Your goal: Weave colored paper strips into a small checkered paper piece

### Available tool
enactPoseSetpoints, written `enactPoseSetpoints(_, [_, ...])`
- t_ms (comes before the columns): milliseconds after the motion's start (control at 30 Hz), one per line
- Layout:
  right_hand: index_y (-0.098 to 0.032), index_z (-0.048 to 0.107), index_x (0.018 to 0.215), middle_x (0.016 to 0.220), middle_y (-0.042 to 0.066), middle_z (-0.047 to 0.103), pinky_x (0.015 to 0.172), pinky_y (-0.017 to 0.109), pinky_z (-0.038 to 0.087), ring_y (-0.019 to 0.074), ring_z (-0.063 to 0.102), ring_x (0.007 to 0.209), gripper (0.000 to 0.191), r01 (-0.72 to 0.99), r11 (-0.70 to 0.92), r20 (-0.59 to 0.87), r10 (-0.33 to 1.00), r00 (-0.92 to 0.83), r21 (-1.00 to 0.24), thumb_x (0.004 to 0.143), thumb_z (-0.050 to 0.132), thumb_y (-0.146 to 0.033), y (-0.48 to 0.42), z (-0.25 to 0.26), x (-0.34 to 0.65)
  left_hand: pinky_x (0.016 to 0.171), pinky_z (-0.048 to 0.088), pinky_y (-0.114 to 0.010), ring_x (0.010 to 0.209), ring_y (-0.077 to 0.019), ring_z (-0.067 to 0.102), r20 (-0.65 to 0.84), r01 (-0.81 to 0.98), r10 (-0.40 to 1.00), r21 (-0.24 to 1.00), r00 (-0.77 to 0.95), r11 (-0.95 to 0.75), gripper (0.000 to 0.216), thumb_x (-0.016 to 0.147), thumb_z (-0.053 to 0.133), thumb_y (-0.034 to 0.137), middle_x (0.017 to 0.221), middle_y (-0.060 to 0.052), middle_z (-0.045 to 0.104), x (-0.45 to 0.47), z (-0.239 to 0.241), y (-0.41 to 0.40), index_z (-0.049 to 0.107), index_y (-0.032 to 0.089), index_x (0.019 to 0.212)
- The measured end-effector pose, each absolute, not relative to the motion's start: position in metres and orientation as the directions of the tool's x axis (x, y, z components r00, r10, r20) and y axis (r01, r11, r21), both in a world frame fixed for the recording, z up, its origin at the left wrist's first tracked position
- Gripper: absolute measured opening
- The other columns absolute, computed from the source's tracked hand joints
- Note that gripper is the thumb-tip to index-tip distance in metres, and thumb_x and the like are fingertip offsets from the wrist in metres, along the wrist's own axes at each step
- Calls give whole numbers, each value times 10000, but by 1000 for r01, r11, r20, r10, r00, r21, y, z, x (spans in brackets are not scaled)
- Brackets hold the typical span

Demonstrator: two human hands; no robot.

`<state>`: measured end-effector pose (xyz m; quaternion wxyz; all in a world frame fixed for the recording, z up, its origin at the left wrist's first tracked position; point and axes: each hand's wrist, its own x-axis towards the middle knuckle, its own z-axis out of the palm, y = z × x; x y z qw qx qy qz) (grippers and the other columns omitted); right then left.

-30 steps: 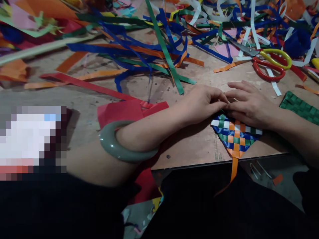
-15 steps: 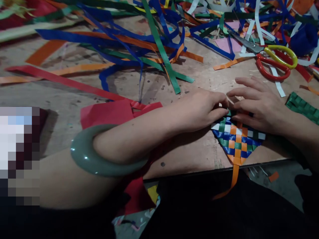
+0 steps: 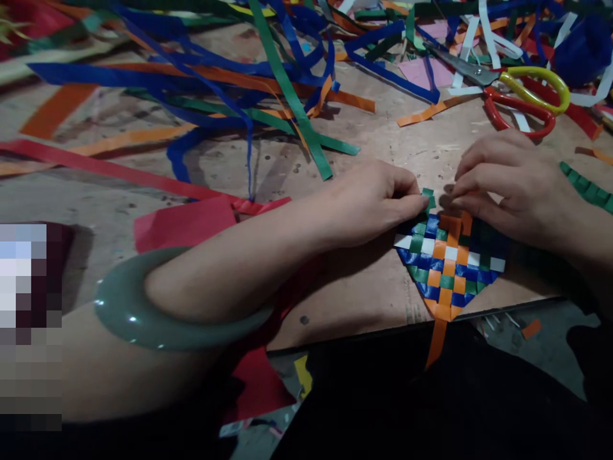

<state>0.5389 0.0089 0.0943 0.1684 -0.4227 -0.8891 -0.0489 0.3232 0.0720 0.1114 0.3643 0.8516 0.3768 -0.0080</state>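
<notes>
A diamond-shaped woven piece (image 3: 447,262) of blue, green, orange and white strips lies at the front edge of the wooden table, an orange strip tail (image 3: 437,343) hanging over the edge. Between the thumb and index finger of my left hand (image 3: 378,201) is a short green strip (image 3: 428,197) at the top of the weave. My right hand (image 3: 510,185) hovers over the upper right of the piece, fingertips drawn together. Close to its thumb an orange strip end (image 3: 466,222) sticks up; whether the fingers grip it is hidden.
Scissors (image 3: 524,102) with red and yellow handles lie beyond my right hand. Loose blue strips (image 3: 215,92), green and orange strips spread over the table's back. Red paper (image 3: 184,223) lies by my left forearm, which wears a bangle (image 3: 115,313). A green braid (image 3: 587,185) rests at right.
My right hand has lifted slightly away from my left, its fingers curling in. More of the weave's top, with the green strip and orange ends, shows. The view has shifted slightly.
</notes>
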Motion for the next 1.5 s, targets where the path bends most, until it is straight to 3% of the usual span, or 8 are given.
enactPoseSetpoints(133, [-197,699,850,791,47,664,682,340,444,192,571,758,362,733,677,335,676,-657,72,1073,439,-314,-3,98,533,594,343,-250,596,-117,522,-319,670,640,604,700,-432,235,864,525,216,625,16,603,324,113,71,585,184,639])
enactPoseSetpoints(300, [-203,706,887,825,34,679,704,352,399,203,566,809,263,657,732,212,624,-752,179,1046,501,-241,-9,104,527,582,330,-262,578,-115,507,-338,684,642,599,688,-417,232,861,565,253,621,21,597,323,112,71,560,187,639])
enactPoseSetpoints(567, [-140,711,918,780,58,640,636,326,386,182,531,713,383,613,790,176,599,-781,33,1087,422,-326,-13,106,526,592,362,-254,626,-120,549,-315,635,613,650,725,-417,150,820,569,194,657,21,623,319,112,72,568,191,671])
enactPoseSetpoints(867, [-173,706,972,822,71,661,638,329,370,199,554,738,329,650,758,55,648,-760,55,1066,413,-291,-12,108,526,553,382,-261,634,-138,572,-235,565,592,680,771,-467,67,733,566,160,681,8,649,313,109,74,594,210,697])
enactPoseSetpoints(1500, [-171,726,992,861,82,694,683,345,428,212,601,764,270,672,740,53,671,-739,-7,1032,488,-294,-9,105,529,633,412,-261,749,-175,635,-249,655,666,591,703,-470,102,761,532,221,692,-1,653,319,109,67,627,198,730])
